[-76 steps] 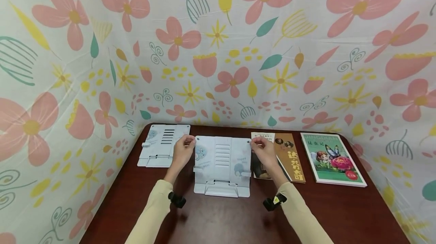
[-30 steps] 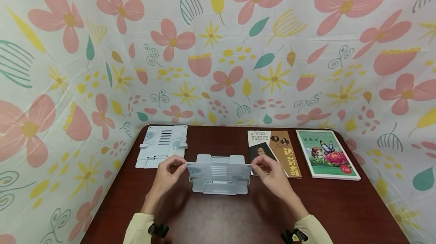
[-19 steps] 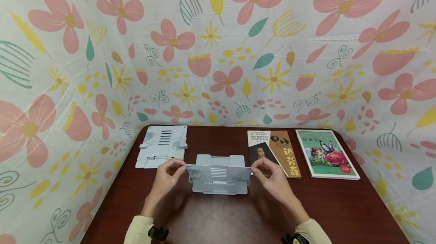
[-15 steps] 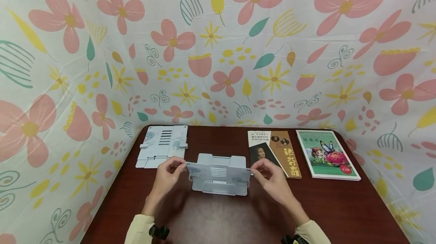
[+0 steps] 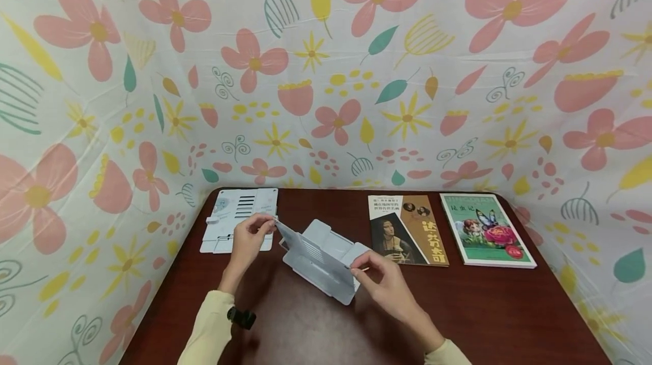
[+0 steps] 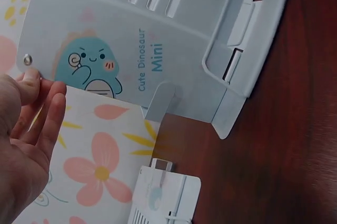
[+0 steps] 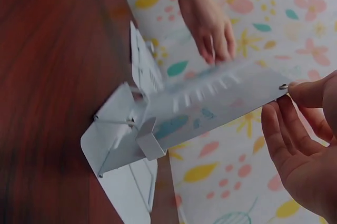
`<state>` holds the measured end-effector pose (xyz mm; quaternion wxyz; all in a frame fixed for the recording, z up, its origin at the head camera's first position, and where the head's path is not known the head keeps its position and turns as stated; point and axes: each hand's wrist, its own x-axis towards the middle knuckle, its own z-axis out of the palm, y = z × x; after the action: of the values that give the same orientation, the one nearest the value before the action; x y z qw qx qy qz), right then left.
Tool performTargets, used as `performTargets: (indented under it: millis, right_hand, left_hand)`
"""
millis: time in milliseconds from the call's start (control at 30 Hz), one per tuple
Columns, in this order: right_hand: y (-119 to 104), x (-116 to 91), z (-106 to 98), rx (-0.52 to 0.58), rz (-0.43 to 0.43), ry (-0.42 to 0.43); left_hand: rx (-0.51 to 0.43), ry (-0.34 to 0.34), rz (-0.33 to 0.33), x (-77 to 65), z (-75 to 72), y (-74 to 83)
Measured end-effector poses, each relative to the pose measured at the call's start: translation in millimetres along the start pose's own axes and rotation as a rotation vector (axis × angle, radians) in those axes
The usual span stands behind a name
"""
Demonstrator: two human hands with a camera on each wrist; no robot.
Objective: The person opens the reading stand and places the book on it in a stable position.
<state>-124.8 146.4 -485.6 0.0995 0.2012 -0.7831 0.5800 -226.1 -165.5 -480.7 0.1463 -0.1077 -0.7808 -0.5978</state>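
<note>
A pale blue-grey metal book stand (image 5: 318,257) with a dinosaur print is unfolded over the table's middle, its slotted back panel raised and turned at a slant. At one upper corner, by a rivet, my left hand (image 5: 249,237) pinches the panel between thumb and fingers. My right hand (image 5: 384,286) pinches the opposite upper corner, nearer to me. In the left wrist view the panel's front shows, with page clips and a wire ledge above my left hand (image 6: 26,140). The right wrist view shows the stand (image 7: 174,113) side-on, my right hand (image 7: 310,124) at its corner.
A second, flat book stand (image 5: 219,229) lies at the back left. A brown and white book (image 5: 428,229) and a green butterfly book (image 5: 489,232) lie at the right on the dark red table (image 5: 484,308). Floral cloth (image 5: 326,71) hangs behind.
Both hands first tilted the stand's back panel up from lying flat. Since half a second ago the stand has turned, its left end going away and its right end coming nearer.
</note>
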Motion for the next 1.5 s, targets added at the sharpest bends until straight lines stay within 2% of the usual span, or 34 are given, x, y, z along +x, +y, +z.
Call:
performTargets:
  millis: [167,233,367,567,800,967,1167,1300,1400,1500]
  right_hand:
    - [-6.3,1.1,23.0,0.033,-0.102,-0.012]
    - [-10.0,2.2,33.3,0.056,-0.14,-0.028]
    - [-20.9,6.0,55.3,0.074,-0.204,-0.075]
    - [-33.1,14.9,82.9,0.034,-0.268,-0.118]
    - [-35.3,17.9,92.0,-0.008,-0.287,-0.12]
    - [-30.7,17.5,81.7,-0.015,-0.289,-0.121]
    - [-4.1,21.0,53.4,-0.122,-0.206,-0.116]
    - [22.1,19.9,36.3,-0.342,-0.111,-0.141]
    - [43.2,11.9,31.0,-0.521,-0.042,-0.226]
    - [60.2,0.7,30.9,-0.649,-0.037,-0.331]
  left_hand:
    - [-0.021,0.04,-0.006,21.4,6.9,-27.3]
    - [-0.042,0.046,0.0,28.5,10.5,-30.5]
    - [-0.067,0.028,-0.009,42.5,20.7,-29.9]
    - [-0.106,-0.047,-0.03,59.0,40.9,-25.7]
    - [-0.043,-0.077,-0.028,65.5,52.8,-22.1]
    - [0.009,-0.095,-0.025,65.2,50.8,-20.6]
    - [0.019,-0.131,-0.016,59.3,44.6,-6.1]
    - [0.016,-0.163,-0.057,48.6,41.2,10.0]
    - [-0.021,-0.209,-0.106,34.0,39.6,19.2]
    - [-0.087,-0.245,-0.119,11.2,35.1,22.1]
